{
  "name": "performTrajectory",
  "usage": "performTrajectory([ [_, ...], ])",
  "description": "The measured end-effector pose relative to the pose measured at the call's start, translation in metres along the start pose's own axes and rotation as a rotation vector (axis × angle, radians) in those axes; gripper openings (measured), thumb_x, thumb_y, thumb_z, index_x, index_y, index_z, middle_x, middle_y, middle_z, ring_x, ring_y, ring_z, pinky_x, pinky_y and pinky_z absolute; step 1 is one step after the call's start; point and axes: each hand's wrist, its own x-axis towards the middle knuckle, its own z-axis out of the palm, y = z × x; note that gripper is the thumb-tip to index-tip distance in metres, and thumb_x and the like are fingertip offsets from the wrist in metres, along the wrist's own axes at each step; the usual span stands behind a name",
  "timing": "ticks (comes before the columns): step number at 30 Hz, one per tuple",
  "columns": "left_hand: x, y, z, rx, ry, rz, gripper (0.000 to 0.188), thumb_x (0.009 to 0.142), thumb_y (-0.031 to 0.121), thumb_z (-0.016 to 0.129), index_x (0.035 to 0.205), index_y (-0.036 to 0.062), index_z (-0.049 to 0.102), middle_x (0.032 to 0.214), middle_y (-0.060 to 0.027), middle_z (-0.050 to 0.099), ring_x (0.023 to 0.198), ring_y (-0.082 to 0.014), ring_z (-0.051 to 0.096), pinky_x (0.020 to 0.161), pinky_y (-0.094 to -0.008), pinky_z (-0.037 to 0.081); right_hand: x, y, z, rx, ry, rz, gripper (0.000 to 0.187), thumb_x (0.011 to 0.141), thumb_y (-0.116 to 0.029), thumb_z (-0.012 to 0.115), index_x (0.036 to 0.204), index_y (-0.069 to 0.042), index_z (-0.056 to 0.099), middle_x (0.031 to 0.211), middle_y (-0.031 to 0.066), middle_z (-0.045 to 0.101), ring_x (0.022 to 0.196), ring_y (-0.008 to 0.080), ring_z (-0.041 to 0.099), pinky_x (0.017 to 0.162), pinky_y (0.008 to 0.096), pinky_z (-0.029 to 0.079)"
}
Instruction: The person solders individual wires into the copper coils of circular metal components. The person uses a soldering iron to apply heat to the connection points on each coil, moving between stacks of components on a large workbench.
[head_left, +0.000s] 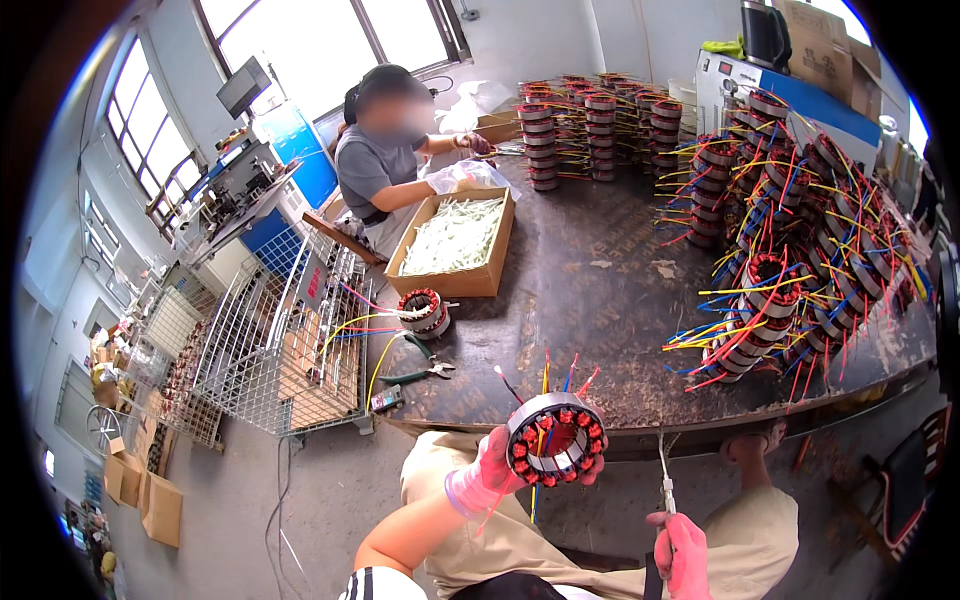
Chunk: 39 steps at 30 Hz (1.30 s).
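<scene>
Bench point(550, 325) beyond wound ring point(552, 408); ring clasped by left grip point(493, 463); right of it, slim tool point(668, 488), axis running past, held by right grip point(683, 553).

Stacked wound stators point(709, 190) show a workshop.

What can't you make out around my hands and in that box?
All in the head view:
Left hand: some fingers hidden behind the wound ring.
Thin tool: lower end hidden in the right hand, its tip too fine to make out.
White pieces in the box: too small to identify, lower ones buried.
</scene>
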Motion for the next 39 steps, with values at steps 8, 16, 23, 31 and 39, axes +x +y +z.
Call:
performTrajectory([
  [8, 0.0, 0.001, 0.007, -0.018, 0.024, -0.016, 0.122, 0.062, 0.081, 0.064, 0.141, -0.005, 0.028, 0.126, -0.0209, 0.051, 0.103, -0.0326, 0.058, 0.085, -0.0419, 0.049, -0.002, 0.005, 0.007, 0.037, -0.003, -0.079, 0.042, 0.1, -0.035, 0.047, 0.108, 0.004, 0.06, 0.052, -0.0055, 0.037, 0.041, 0.003, 0.028, 0.038, 0.0207, 0.019],
  [16, 0.011, 0.052, -0.005, 0.404, 0.165, -0.028, 0.108, 0.063, 0.044, 0.086, 0.144, 0.0021, 0.03, 0.131, -0.0164, 0.049, 0.109, -0.0305, 0.058, 0.094, -0.0428, 0.047, -0.002, -0.003, 0.0, -0.006, 0.002, -0.082, 0.045, 0.099, -0.038, 0.047, 0.103, 0.006, 0.059, 0.05, -0.0031, 0.043, 0.041, 0.0031, 0.032, 0.038, 0.0208, 0.022],
  [23, 0.032, 0.066, -0.054, 2.054, 0.145, -0.038, 0.09, 0.057, 0.037, 0.081, 0.131, 0.003, 0.045, 0.123, -0.0159, 0.05, 0.108, -0.0355, 0.055, 0.091, -0.0407, 0.047, 0.001, -0.008, 0.004, 0.003, -0.036, 0.004, 0.037, 0.1, -0.028, 0.046, 0.111, 0.005, 0.058, 0.055, -0.0051, 0.043, 0.047, 0.0026, 0.033, 0.043, 0.0206, 0.023],
  [31, 0.038, 0.047, -0.076, 1.964, 0.062, -0.166, 0.096, 0.055, 0.03, 0.085, 0.137, 0.0043, 0.042, 0.129, -0.0161, 0.049, 0.111, -0.0362, 0.054, 0.094, -0.041, 0.046, 0.005, 0.002, 0.007, 0.003, -0.069, 0.051, 0.038, 0.101, -0.029, 0.046, 0.111, 0.005, 0.058, 0.056, -0.0057, 0.042, 0.048, 0.0028, 0.031, 0.044, 0.0208, 0.023],
  [39, 0.035, 0.041, -0.084, 1.938, 0.117, -0.048, 0.095, 0.053, 0.026, 0.086, 0.136, 0.0061, 0.045, 0.129, -0.0177, 0.05, 0.114, -0.0366, 0.053, 0.098, -0.041, 0.044, 0.01, 0.001, 0.013, 0.0, -0.064, 0.095, 0.038, 0.1, -0.03, 0.047, 0.111, 0.005, 0.058, 0.055, -0.0057, 0.041, 0.048, 0.0031, 0.031, 0.045, 0.0211, 0.023],
])
